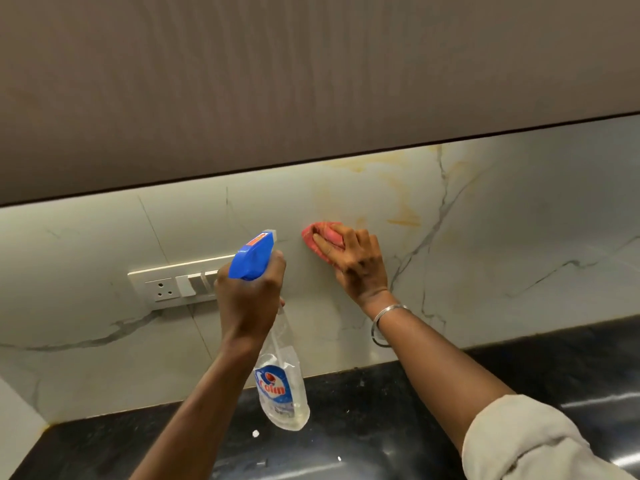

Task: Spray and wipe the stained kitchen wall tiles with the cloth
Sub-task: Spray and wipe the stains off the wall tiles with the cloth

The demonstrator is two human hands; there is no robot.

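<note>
My left hand (247, 299) grips the neck of a clear spray bottle (282, 386) with a blue trigger head (252, 256), its nozzle pointing at the wall. My right hand (356, 263) presses a bunched pink cloth (320, 233) against the pale marble-look wall tiles (485, 237), fingers curled over it. Yellow-orange stains (403, 220) mark the tiles just above and to the right of the cloth, reaching up toward the cabinet's lower edge.
A brown wall cabinet (311, 81) overhangs the tiles close above. A switch and socket plate (173, 285) sits on the wall left of the bottle. Below runs a black stone counter (381, 427) with a few white specks.
</note>
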